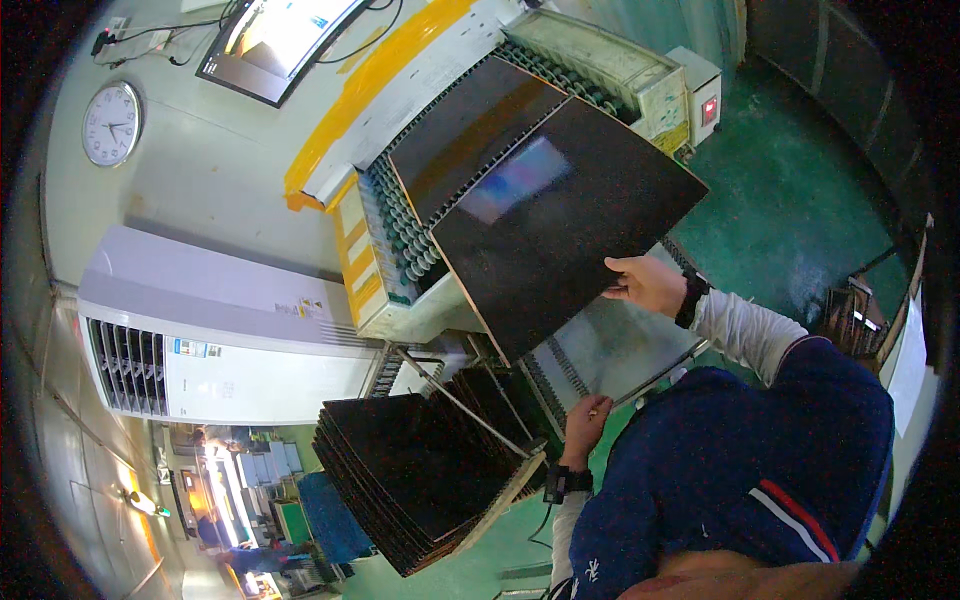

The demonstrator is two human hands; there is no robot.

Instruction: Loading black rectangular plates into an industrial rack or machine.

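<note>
My right hand (648, 285) grips the near edge of a large dark panel (560, 235), thumb on top and fingers beneath. The panel is flat and glossy, and its far side lies on the roller conveyor (400, 225). A bluish reflection shows on its surface. Behind it, a second dark panel (455, 125) rests on the rollers. Lower down, my left hand (586, 430) is closed beside the edge of a low metal frame (610, 350), apart from the panel; whatever its fingers hold, if anything, is hidden.
A rack (500, 500) of several upright dark panels stands at lower left. Beyond it is a white air conditioner (240, 340). At the conveyor's right end sits a control box (695, 95) with a red-lit switch. A screen (280, 45) and a round clock (112, 123) hang on the wall.
</note>
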